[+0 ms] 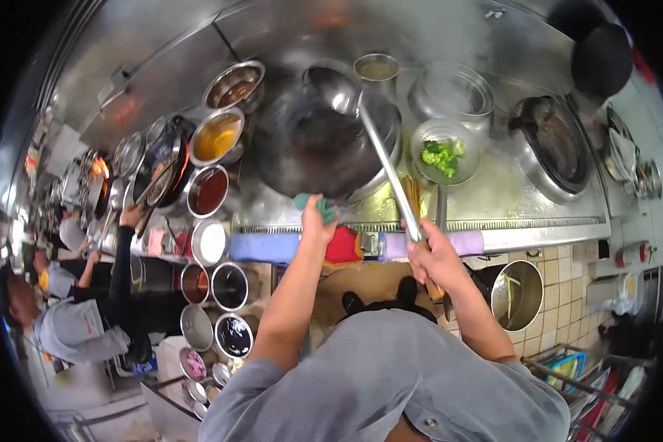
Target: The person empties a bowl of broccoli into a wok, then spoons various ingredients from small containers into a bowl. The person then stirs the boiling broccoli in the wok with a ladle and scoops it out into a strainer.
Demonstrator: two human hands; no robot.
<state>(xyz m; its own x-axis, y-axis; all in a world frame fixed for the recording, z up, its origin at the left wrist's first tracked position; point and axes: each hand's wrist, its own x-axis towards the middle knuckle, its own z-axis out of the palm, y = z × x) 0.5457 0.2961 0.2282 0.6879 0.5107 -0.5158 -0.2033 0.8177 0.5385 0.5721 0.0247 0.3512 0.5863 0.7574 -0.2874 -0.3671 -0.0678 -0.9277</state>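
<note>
A large dark wok (309, 144) sits on the burner in front of me, hazy with steam, with no food I can make out in it. My left hand (317, 225) is closed around a folded green cloth (325, 208) at the wok's near edge; whether there is a wok handle under it, I cannot tell. My right hand (433, 256) grips the wooden end of a long ladle (383, 152). The ladle's metal bowl hangs over the far side of the wok. Right of the ladle, broccoli (442, 158) lies in a perforated strainer (474, 163).
Bowls of sauce (208, 190) line the wok's left side. A steaming pot (450, 92) and a bamboo brush (411, 193) are to the right. Folded cloths (265, 247) lie along the front edge. At far left a co-worker (77, 324) handles another wok near flames. A bucket (519, 295) stands lower right.
</note>
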